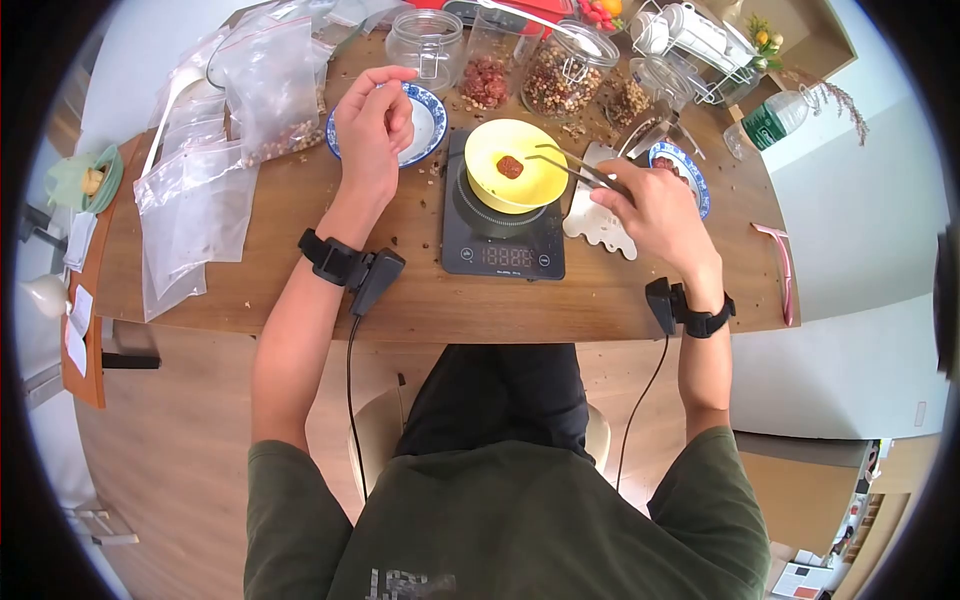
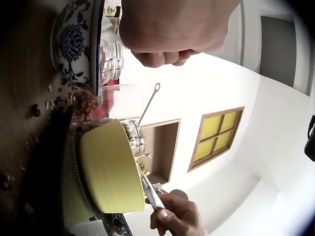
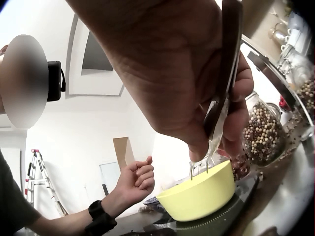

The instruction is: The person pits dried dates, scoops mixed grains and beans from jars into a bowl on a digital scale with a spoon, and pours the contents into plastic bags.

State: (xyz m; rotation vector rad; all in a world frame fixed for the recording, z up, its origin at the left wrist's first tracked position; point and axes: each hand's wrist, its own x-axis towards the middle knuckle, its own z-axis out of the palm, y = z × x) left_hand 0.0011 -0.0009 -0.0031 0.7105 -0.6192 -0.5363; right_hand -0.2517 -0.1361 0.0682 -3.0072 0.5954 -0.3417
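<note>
My right hand holds a pair of metal tweezers, their two tips apart over the inside of a yellow bowl. One wrinkled reddish-brown piece lies in that bowl, just left of the tips. Under the bowl is a black digital kitchen scale; its display digits are blurred. My left hand is raised with nothing in it, fingers loosely curled, overlapping a blue-and-white bowl in the head view. In the right wrist view the tweezers point down at the yellow bowl.
Glass jars of mixed grains and a container of red pieces line the back. Plastic bags cover the left. At right are a small patterned dish with dark red pieces, a white scalloped plate and a water bottle.
</note>
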